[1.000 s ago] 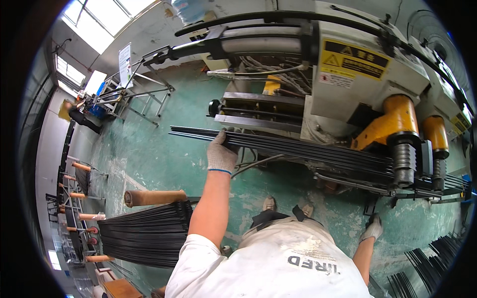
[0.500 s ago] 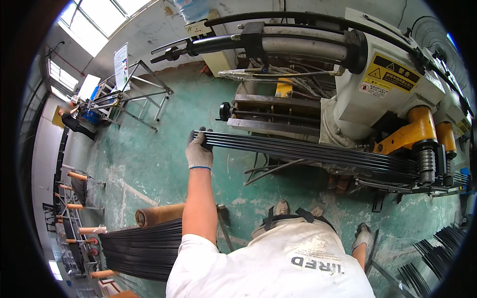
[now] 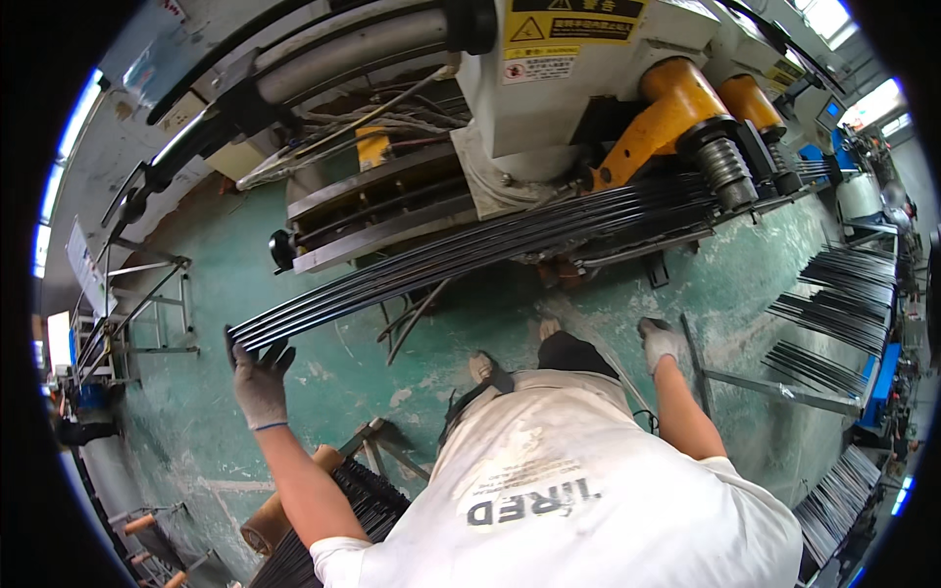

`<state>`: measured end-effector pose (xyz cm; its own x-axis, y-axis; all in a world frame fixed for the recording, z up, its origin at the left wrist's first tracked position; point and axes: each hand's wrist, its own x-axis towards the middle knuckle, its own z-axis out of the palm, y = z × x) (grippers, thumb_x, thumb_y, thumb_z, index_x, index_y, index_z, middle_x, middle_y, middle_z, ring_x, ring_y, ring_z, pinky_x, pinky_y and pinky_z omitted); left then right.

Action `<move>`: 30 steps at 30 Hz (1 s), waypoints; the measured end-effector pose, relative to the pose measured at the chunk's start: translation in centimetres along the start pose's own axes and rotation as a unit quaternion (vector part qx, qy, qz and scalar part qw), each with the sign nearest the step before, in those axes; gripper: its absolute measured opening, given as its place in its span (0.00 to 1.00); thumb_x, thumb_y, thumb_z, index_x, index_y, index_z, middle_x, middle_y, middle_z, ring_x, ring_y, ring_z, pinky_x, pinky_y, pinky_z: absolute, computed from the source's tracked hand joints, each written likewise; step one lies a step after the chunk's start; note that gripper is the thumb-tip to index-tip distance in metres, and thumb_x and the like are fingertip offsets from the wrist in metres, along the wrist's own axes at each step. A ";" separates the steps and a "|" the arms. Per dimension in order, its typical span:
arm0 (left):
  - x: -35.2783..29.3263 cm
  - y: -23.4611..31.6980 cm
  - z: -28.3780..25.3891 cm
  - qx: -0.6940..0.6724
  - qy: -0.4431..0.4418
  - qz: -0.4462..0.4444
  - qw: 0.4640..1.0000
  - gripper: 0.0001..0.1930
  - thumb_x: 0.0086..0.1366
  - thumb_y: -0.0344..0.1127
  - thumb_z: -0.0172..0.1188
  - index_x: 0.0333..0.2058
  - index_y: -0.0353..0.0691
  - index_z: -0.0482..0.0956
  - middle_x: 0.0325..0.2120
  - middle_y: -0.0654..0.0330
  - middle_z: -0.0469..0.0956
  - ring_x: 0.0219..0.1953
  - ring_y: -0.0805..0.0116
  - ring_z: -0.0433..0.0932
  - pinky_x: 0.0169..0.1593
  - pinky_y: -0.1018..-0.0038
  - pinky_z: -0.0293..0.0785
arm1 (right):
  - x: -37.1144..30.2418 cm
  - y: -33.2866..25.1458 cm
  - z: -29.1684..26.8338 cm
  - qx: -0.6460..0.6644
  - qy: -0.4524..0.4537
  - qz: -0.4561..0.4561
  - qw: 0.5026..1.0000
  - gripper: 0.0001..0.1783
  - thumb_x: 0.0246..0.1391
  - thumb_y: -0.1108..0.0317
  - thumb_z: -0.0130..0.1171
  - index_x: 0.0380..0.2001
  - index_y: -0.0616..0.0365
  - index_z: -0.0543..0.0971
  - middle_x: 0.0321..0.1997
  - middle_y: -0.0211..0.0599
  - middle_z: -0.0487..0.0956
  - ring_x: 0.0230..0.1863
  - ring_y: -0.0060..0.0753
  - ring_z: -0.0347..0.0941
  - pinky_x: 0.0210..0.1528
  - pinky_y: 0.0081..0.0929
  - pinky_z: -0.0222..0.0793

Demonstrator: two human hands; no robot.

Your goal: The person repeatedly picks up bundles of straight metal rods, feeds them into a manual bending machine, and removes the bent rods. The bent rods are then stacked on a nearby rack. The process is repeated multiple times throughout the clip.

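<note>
My left hand (image 3: 261, 388), in a pale glove with dark fingertips, is at the near-left ends of a bundle of long black rods (image 3: 412, 267). Its fingers hold the rod ends from either side. The rods run side by side to the right, up to a machine's orange arm (image 3: 655, 129) and coil spring (image 3: 723, 169). My right hand (image 3: 662, 343), gloved alike, hangs beside my body away from the rods. Its fingers are curled together, and nothing shows in them.
The machine (image 3: 549, 98) with warning labels stands ahead. A metal rack (image 3: 814, 392) with several groups of black rods is at the right. Lower left, a brown roller (image 3: 270, 524) lies beside more dark rods (image 3: 363, 490). A metal frame stand (image 3: 152, 304) is at far left.
My view has swung to the right, bringing the right-hand rack further into sight. My left hand stays at the rod ends, now lower left in view. My right hand still hangs apart from them.
</note>
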<state>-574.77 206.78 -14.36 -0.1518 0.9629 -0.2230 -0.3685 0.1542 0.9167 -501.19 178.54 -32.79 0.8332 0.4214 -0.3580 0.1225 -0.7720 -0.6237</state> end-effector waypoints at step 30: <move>-5.3 -28.6 23.8 0.405 -0.170 -0.110 0.892 0.21 0.79 0.41 0.55 0.65 0.40 0.78 0.66 0.46 0.80 0.62 0.44 0.82 0.67 0.46 0.78 | 26.7 3.8 -3.7 -0.251 -0.167 -0.277 0.912 0.30 0.72 0.49 0.65 0.66 0.58 0.86 0.74 0.55 0.83 0.75 0.52 0.78 0.75 0.42 0.71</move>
<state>-541.57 202.55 -31.49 0.1792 0.8804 -0.4391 0.4494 0.3238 0.8326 -476.48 185.04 -42.12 0.3674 0.8698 -0.3292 0.7767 -0.4817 -0.4058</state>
